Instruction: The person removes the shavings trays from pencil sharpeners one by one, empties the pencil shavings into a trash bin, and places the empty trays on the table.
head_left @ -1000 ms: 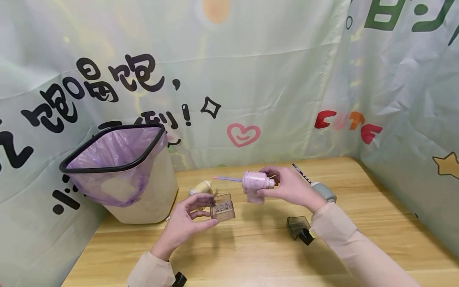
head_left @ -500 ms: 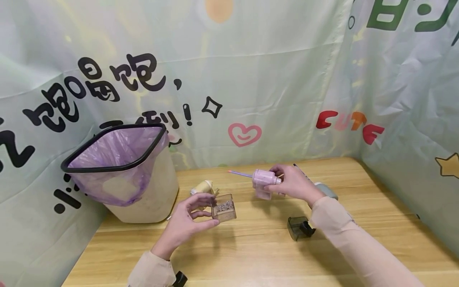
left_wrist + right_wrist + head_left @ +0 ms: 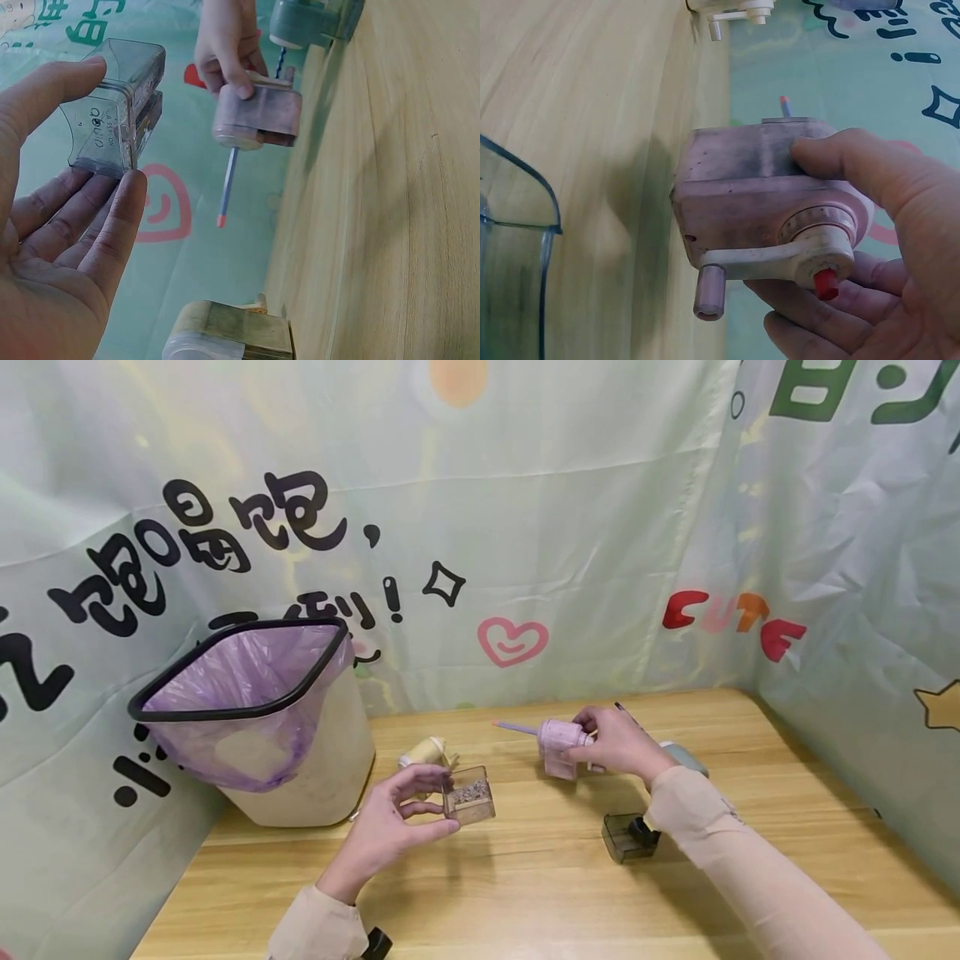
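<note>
My left hand (image 3: pixel 397 814) holds a see-through drawer (image 3: pixel 471 803) with pencil shavings in it, between thumb and fingers. In the left wrist view the drawer (image 3: pixel 112 112) is tilted. To its right, my right hand (image 3: pixel 618 743) grips a lilac crank pencil sharpener (image 3: pixel 557 745). A pencil (image 3: pixel 514 727) sticks out of the sharpener's far end. The right wrist view shows its white crank (image 3: pixel 769 262) and a red tip (image 3: pixel 826 285) at the crank's hub. Whether the sharpener touches the table, I cannot tell.
A yellow sharpener (image 3: pixel 425 752) lies behind my left hand. A grey-green sharpener (image 3: pixel 686 758) with a dark pencil stands behind my right forearm. Another clear drawer (image 3: pixel 628 839) lies on the wooden table (image 3: pixel 540 893). A bin (image 3: pixel 322 768) with a purple liner stands at the left.
My right hand has moved right and slightly down with the lilac sharpener, away from the left hand. The left hand and its drawer have stayed almost still.
</note>
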Demonstrator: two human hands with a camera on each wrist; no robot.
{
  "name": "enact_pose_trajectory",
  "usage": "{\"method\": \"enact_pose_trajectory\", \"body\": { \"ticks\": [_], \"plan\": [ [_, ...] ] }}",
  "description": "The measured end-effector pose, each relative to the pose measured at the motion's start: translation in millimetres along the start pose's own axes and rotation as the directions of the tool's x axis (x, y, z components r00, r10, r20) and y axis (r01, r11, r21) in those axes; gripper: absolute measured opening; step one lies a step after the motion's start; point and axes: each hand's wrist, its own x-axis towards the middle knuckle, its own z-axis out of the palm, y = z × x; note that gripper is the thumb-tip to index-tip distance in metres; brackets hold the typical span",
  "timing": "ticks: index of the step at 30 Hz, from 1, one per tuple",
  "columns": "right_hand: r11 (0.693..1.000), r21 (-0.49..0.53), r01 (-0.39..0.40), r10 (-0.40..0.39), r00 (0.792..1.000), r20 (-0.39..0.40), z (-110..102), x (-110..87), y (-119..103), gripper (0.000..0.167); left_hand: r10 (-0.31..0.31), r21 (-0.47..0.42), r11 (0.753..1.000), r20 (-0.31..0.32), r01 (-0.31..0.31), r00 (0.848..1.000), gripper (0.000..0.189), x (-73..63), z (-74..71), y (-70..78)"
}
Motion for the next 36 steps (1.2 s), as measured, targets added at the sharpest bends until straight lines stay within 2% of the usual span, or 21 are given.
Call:
{"method": "enact_pose_trajectory", "body": {
  "ticks": [6,12,17,25,32,36],
  "plan": [
    [1.0,-0.001,-0.012,0.012,1.0,0.013,1,0.0,3,0.059,0.006,0.009,1.0,-0.006,-0.006,1.0,0.062,0.6,0.8,-0.8],
    [0.998,0.048,-0.049,0.047,0.998,0.045,0,1.6,9,0.057,0.011,0.012,1.0,-0.004,-0.011,1.0,0.061,0.8,1.7,-2.4],
    [0.996,0.047,-0.069,0.067,0.997,0.041,-2,2.4,15,0.059,0.02,0.012,1.0,0.002,-0.02,1.0,0.062,1.0,2.5,-3.5],
    [0.998,0.02,-0.067,0.067,0.997,0.029,-2,3.0,19,0.061,0.027,0.027,0.999,0.015,-0.027,1.0,0.059,0.8,4.5,-3.2],
    [0.999,0.004,-0.053,0.053,0.998,0.023,-1,3.1,22,0.061,0.01,0.044,0.999,-0.011,-0.01,1.0,0.061,-0.7,1.2,-2.7],
    [0.999,0.0,-0.053,0.053,0.998,0.027,-1,3.3,23,0.062,0.014,0.039,0.999,-0.005,-0.014,1.0,0.062,-0.2,0.2,-1.9]
  ]
}}
